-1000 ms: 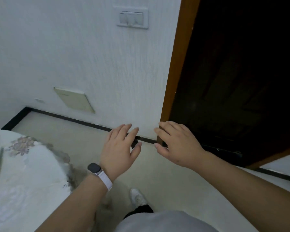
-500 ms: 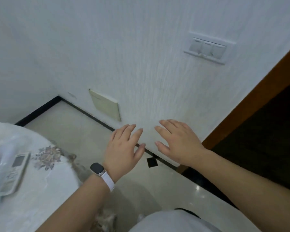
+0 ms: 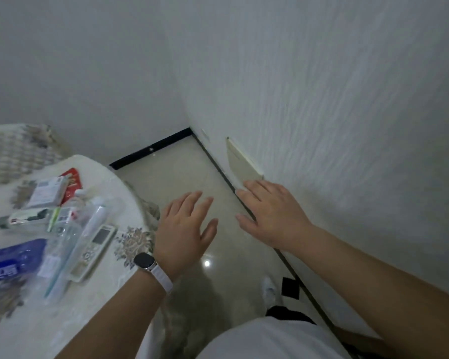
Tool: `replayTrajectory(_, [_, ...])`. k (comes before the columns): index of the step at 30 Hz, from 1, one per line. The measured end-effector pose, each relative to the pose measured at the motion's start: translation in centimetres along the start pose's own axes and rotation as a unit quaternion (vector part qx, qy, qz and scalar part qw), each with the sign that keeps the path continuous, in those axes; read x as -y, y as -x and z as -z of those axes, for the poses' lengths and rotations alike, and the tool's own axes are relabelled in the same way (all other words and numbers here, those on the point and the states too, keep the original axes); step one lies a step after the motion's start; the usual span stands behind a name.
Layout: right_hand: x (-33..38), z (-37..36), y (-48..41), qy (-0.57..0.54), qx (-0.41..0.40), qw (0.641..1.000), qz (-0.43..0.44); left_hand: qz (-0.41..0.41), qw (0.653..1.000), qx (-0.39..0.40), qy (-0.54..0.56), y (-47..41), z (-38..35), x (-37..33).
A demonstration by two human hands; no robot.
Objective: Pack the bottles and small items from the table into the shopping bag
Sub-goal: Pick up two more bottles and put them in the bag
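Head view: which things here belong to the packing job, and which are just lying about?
Job: blue-labelled bottle, white box, red packet, table; left hand and right hand, both empty. No bag visible.
Lying about: wicker chair, wall panel, wristwatch; remote control, probably.

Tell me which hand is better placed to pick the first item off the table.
Probably left. The left hand hovers open beside the table edge, nearest the remote; the right hand is by the wall.
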State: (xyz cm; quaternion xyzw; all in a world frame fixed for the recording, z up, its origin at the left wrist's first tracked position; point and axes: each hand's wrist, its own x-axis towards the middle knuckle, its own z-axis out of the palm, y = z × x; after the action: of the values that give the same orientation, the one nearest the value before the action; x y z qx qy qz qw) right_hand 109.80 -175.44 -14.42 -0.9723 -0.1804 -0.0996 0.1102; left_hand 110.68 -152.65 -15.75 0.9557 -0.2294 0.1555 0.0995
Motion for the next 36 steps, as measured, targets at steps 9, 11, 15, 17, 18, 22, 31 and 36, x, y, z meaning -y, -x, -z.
replayTrajectory(9, [-3.8, -1.6, -13.4, -0.058, 0.027, 0.988, 0.141, 0.176, 0.982, 0.017, -0.06, -5.5, 0.4, 3.1])
replayTrajectory(11, [-2.7, -2.1, -15.5, -0.066, 0.036, 0.981, 0.178, 0.218, 0.972, 0.008, -0.083, -5.1, 0.9, 4.3])
replayTrajectory(15, [0.3, -3.6, -20.3, -0.077, 0.048, 0.961, 0.26, 0.287, 0.951, -0.013, -0.111, -3.6, 1.3, 7.6])
replayTrajectory(17, [1.9, -4.9, -22.5, -0.077, 0.051, 0.953, 0.287, 0.322, 0.94, -0.013, -0.113, -2.6, 1.1, 9.5])
replayTrajectory(18, [2.8, -5.6, -23.5, -0.075, 0.054, 0.949, 0.3, 0.34, 0.933, -0.014, -0.114, -2.1, 0.9, 10.5])
replayTrajectory(22, [6.5, -8.3, -27.9, -0.061, 0.087, 0.929, 0.353, 0.403, 0.908, -0.034, -0.113, -0.8, -0.2, 15.2])
replayTrajectory(31, [14.9, -12.0, -37.6, -0.016, 0.136, 0.888, 0.44, 0.523, 0.846, -0.069, -0.079, 2.5, -0.7, 25.7])
replayTrajectory(36, [19.7, -14.4, -40.0, -0.026, 0.165, 0.864, 0.475, 0.578, 0.805, -0.099, -0.088, 5.4, -0.3, 28.6])
